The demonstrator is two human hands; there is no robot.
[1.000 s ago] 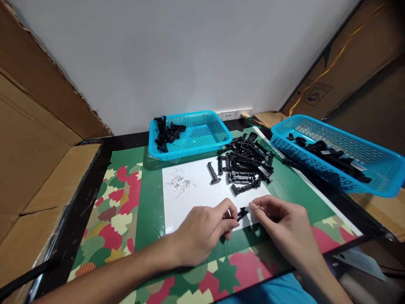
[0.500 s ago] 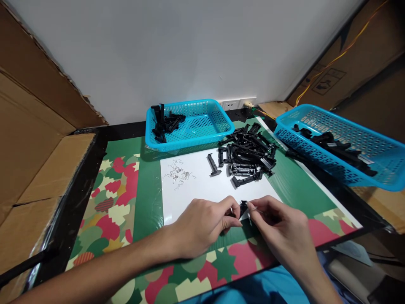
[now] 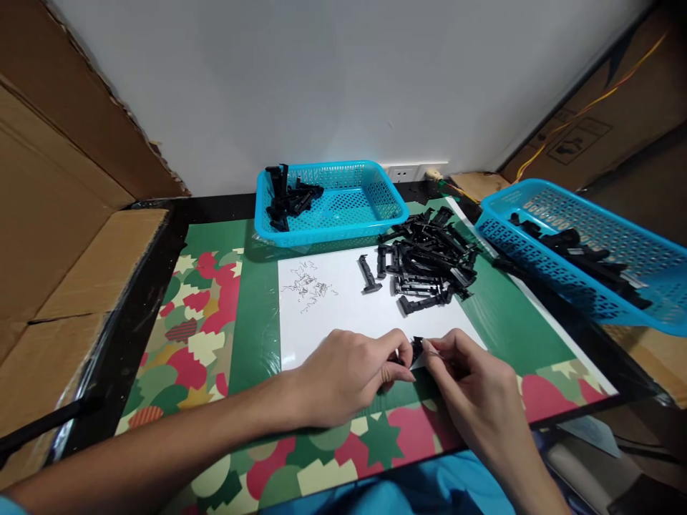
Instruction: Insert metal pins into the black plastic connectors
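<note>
Between my hands, low over the front of the white sheet [image 3: 343, 315], is a small black plastic part [image 3: 417, 347], mostly covered by fingers. My left hand [image 3: 359, 368] is closed round it from the left, thumb and forefinger pinching. From the right, my right hand [image 3: 472, 379] meets the part with its thumb and forefinger pressed together; a thin piece shows at the fingers, too small to name. Beyond the hands lies a heap of black plastic parts [image 3: 429, 254], with one loose part [image 3: 368, 275] at its left. Small thin wire pieces [image 3: 308, 285] are scattered on the sheet's left side.
A blue basket [image 3: 333, 233] holding several black parts stands against the wall. Another blue basket [image 3: 542, 275], also with black parts, is at the right. A power socket with a plug [image 3: 434, 174] sits behind. Cardboard [image 3: 86, 265] borders the left side.
The whole view has shifted slightly, so the baskets and heap appear a little further right. Both hands keep almost the same pinch on the black part.
</note>
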